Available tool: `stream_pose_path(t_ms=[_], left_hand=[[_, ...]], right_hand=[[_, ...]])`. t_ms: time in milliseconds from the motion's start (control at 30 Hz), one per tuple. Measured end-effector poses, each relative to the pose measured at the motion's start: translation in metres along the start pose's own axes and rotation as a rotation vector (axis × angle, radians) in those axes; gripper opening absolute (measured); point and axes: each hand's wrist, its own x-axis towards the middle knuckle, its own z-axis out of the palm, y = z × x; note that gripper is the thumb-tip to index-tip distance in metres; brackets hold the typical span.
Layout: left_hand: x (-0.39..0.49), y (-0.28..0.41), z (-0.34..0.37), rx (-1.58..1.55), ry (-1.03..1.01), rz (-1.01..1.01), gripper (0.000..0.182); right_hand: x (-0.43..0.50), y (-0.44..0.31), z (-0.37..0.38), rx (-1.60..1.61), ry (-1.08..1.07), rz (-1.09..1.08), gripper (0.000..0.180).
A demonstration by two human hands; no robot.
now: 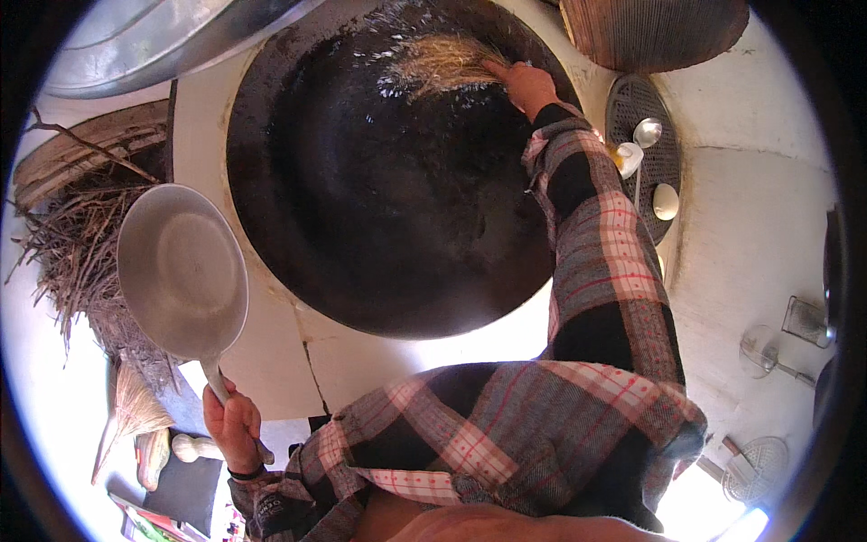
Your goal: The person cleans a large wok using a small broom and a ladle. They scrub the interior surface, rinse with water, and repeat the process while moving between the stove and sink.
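Note:
My left hand point(231, 421) is closed around the handle of a grey metal ladle point(183, 271) with a wide, deep bowl. The ladle's bowl looks bare inside and is held left of a large black wok point(406, 223). My right hand point(530, 87) grips a straw brush point(443, 64) at the far right part of the wok. Its bristles press against the dark inner wall, where wet, shiny streaks show around them. The wok is set into a pale stove top point(271, 366).
A metal lid or basin point(176, 40) is at the upper left. Dry twigs point(88, 251) and a straw broom point(139, 403) lie left. To the right, a dark perforated tray point(643, 108) bears spoons point(648, 132) under a ribbed wooden vessel point(653, 34). Strainers point(758, 467) hang at the lower right.

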Motion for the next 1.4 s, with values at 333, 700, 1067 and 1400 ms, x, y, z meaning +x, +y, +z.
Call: stream_pose_path(t_ms=[333, 700, 1067, 1400], left_hand=[[0.004, -0.007, 0.006, -0.033, -0.068, 0.003, 0.015], [0.001, -0.008, -0.001, 0.027, -0.062, 0.003, 0.015], [-0.023, 0.006, -0.034, 0.020, -0.008, -0.013, 0.014], [-0.015, -0.021, -0.059, -0.002, -0.022, -0.021, 0.018]], right_hand=[[-0.093, -0.009, -0.006, -0.160, -0.388, -0.334, 0.065], [-0.114, 0.006, 0.020, -0.080, -0.271, -0.064, 0.053], [-0.207, -0.142, -0.039, 0.368, -1.023, -0.384, 0.028], [-0.081, 0.018, 0.069, -0.006, -0.342, -0.074, 0.088]])
